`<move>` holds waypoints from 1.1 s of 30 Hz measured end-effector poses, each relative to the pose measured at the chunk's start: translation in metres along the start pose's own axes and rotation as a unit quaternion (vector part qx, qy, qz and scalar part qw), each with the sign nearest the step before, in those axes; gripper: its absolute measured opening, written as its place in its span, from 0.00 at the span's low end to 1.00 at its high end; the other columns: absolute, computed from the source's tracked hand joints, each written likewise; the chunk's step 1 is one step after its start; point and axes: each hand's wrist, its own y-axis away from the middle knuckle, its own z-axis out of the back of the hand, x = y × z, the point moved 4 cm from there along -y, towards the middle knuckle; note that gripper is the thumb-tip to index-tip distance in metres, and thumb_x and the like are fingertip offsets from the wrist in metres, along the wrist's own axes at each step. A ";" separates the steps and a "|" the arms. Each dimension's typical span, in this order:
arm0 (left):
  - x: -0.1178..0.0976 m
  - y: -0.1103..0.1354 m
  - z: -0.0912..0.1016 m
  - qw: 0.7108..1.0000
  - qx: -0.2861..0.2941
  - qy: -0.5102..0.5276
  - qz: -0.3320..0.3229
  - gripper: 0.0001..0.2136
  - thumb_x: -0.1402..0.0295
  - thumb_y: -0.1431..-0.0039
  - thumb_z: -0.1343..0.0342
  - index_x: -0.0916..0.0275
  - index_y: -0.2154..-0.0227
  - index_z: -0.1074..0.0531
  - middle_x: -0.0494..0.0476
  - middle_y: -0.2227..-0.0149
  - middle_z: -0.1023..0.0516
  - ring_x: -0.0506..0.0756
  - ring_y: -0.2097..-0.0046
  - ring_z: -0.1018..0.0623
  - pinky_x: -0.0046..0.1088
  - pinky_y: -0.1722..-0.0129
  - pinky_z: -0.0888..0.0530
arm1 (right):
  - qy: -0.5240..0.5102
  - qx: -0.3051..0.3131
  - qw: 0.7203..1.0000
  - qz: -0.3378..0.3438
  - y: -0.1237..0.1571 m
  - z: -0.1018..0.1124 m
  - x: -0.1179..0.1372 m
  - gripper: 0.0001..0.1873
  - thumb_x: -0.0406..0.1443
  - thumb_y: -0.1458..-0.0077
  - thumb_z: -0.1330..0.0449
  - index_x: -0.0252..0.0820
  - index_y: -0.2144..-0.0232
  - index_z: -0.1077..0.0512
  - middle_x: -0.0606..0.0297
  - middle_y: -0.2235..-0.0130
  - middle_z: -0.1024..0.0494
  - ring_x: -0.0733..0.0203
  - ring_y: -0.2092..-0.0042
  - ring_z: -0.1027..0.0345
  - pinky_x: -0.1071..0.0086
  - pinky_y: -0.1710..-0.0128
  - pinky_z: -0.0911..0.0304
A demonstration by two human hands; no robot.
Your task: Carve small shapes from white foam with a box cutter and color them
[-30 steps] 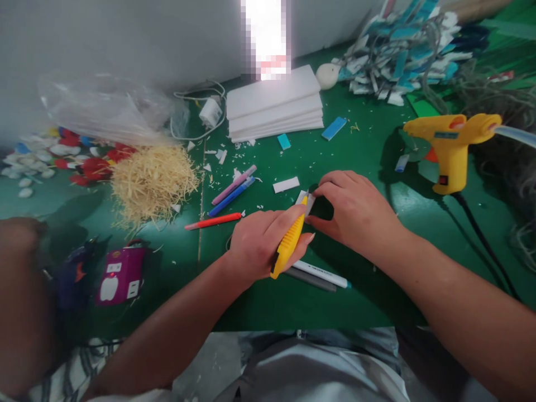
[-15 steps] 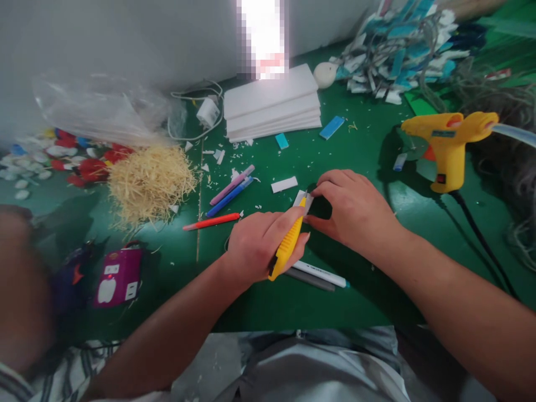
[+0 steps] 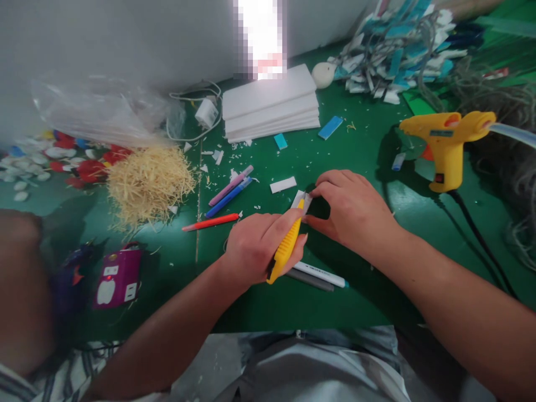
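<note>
The work is on a green table [image 3: 259, 307], whose surface is sprinkled with small white crumbs, and behind it, from 10 to 12 o'clock, rises a grey wall [image 3: 104, 39]. Taking the hands as the centre of the clock, a stack of white sheets [image 3: 268, 106] lies near 12, a heap of pale straw [image 3: 148, 187] at 9, a purple box [image 3: 119, 282] at 8, a yellow glue gun [image 3: 452, 151] at 2. The left hand [image 3: 253, 245] is closed around a yellow cutter [image 3: 287, 245], its blade at a small white strip [image 3: 297, 199] (partly covered, so I cannot tell its full shape). The right hand [image 3: 355, 206] pinches the strip's 3 o'clock side with thumb and forefinger, between both hands
</note>
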 end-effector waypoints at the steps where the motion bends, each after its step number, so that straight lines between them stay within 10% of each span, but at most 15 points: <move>1: 0.000 0.000 0.000 1.000 0.002 0.002 0.001 0.16 0.71 0.37 0.42 0.64 0.47 0.27 0.53 0.67 0.15 0.55 0.70 0.18 0.29 0.71 0.23 | 0.001 0.001 1.000 -0.002 0.000 0.000 0.000 0.11 0.39 0.47 0.30 0.40 0.62 0.22 0.51 0.55 0.19 0.43 0.53 0.26 0.52 0.52 0.31; 33: 0.002 0.000 0.002 0.999 -0.014 0.015 0.036 0.11 0.68 0.32 0.44 0.61 0.49 0.27 0.55 0.62 0.12 0.54 0.67 0.14 0.27 0.67 0.19 | 0.004 0.020 1.000 -0.013 -0.001 0.002 0.002 0.13 0.40 0.46 0.30 0.37 0.61 0.21 0.49 0.54 0.19 0.42 0.52 0.26 0.52 0.52 0.31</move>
